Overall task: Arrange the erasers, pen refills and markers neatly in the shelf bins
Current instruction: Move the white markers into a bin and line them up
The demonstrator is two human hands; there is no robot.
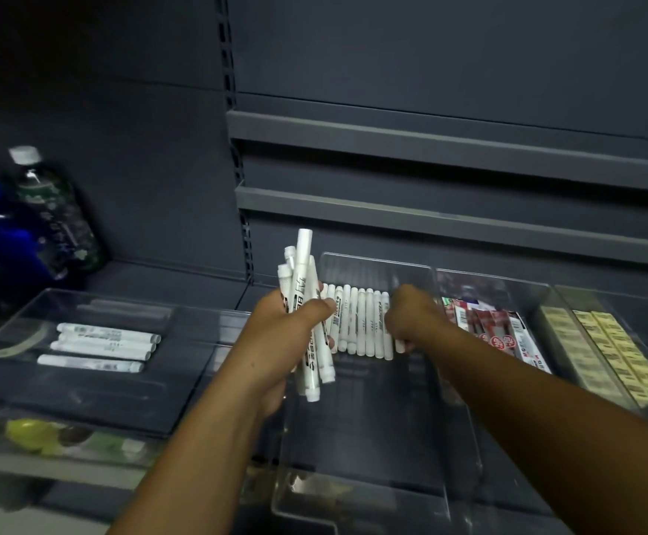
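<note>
My left hand (287,334) grips a bundle of white markers (303,287) that stands upright above the left edge of the middle clear bin (372,492). Inside that bin a row of white markers (357,322) lies side by side at the back. My right hand (411,316) is curled at the right end of that row, fingers closed around a marker end (400,346). To the right, a bin holds red-and-white pen refill packs (496,330). Yellow erasers (600,349) fill the far right bin in rows.
A clear bin (183,395) on the left holds several loose white markers (102,345). Bottles (55,214) stand at the back left of the shelf. Dark grey shelf rails (449,218) run above the bins.
</note>
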